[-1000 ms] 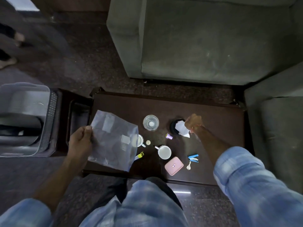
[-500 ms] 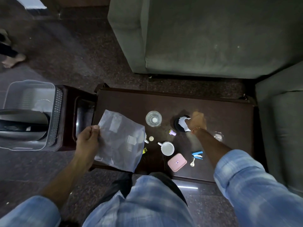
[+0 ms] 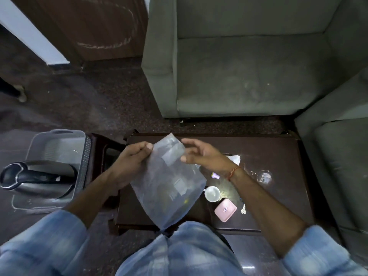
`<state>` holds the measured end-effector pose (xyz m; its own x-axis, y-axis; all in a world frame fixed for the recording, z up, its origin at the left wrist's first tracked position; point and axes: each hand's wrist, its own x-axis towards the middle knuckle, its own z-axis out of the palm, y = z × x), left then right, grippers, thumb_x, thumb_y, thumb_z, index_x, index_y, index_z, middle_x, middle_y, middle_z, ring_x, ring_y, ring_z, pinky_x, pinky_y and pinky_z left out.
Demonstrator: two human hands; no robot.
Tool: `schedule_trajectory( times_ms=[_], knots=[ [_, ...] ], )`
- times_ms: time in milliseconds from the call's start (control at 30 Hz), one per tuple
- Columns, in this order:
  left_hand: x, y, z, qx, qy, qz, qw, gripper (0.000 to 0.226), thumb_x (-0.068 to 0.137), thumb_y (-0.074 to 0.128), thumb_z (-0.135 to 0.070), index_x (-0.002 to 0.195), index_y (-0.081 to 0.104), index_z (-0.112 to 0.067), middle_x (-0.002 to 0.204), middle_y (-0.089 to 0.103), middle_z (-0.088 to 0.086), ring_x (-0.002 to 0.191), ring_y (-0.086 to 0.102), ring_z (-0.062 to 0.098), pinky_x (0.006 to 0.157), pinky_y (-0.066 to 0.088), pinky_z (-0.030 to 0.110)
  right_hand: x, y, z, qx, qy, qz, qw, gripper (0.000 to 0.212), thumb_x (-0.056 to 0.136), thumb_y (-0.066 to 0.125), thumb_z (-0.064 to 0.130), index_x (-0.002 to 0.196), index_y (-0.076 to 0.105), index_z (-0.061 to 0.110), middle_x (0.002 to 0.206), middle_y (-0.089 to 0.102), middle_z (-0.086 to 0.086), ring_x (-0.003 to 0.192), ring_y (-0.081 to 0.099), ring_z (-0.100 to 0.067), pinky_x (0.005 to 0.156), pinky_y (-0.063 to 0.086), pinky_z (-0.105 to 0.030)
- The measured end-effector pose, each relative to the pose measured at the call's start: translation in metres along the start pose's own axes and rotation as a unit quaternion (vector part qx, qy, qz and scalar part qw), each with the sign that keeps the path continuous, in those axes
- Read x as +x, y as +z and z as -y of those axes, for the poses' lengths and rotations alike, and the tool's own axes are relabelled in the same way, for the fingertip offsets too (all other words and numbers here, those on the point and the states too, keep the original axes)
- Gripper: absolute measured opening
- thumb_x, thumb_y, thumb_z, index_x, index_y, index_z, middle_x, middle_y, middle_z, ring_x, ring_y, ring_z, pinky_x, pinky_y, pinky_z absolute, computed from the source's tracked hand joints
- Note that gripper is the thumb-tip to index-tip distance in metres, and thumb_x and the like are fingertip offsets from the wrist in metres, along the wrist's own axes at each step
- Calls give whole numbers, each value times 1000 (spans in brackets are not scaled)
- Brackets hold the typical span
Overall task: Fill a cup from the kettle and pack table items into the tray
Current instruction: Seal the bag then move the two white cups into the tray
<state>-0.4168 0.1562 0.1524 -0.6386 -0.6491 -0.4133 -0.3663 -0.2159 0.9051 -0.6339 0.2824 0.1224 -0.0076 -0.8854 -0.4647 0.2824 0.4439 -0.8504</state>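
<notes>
My left hand [image 3: 132, 163] pinches the top left edge of a clear plastic bag [image 3: 169, 186] and holds it up over the dark wooden table [image 3: 274, 154]. My right hand [image 3: 201, 154] is at the bag's top right corner, fingers spread, thumb against the bag's edge. On the table right of the bag are a white cup [image 3: 212, 193], a pink case [image 3: 225, 209], a small purple item [image 3: 215, 175], a key [image 3: 243, 210] and a white tissue [image 3: 235, 158]. To the left, a steel kettle [image 3: 37, 181] with a black handle stands in a grey tray [image 3: 59, 145].
A clear glass [image 3: 263, 176] stands on the table's right part. The tray rests on a dark side stand [image 3: 97, 156] beside the table. A grey sofa [image 3: 249, 66] is behind the table and another seat [image 3: 338, 166] to its right. My knees are at the table's front edge.
My right hand left the tissue and came across to the bag's top. My left hand lifted the bag toward the table's middle, where it hides the items beneath. The view tilted up.
</notes>
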Motion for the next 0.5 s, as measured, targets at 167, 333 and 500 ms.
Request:
schedule_trajectory(
  times_ms=[167, 333, 500],
  knots=[
    [-7, -30, -23, 15, 26, 16, 999, 32, 93, 57, -46, 81, 70, -19, 78, 73, -1, 71, 69, 12, 65, 54, 25, -18, 28, 13, -8, -46, -39, 998, 15, 81, 71, -3, 87, 67, 11, 69, 72, -2, 57, 64, -8, 58, 53, -22],
    [-29, -50, 5, -56, -117, 109, 986, 57, 76, 66, -66, 112, 68, -22, 108, 74, 7, 95, 72, 29, 68, 58, 40, -37, 43, 12, 68, -59, -147, 985, 16, 84, 66, -4, 84, 66, 13, 73, 72, -3, 61, 65, -12, 59, 52, -27],
    [-43, -34, 23, -127, -124, 88, 980, 44, 77, 79, -28, 115, 63, -11, 103, 74, 15, 79, 74, 25, 62, 59, 35, -52, 64, 6, 122, -69, -223, 965, 17, 85, 60, -9, 86, 63, 7, 76, 72, -8, 61, 67, -15, 55, 58, -29]
  ],
)
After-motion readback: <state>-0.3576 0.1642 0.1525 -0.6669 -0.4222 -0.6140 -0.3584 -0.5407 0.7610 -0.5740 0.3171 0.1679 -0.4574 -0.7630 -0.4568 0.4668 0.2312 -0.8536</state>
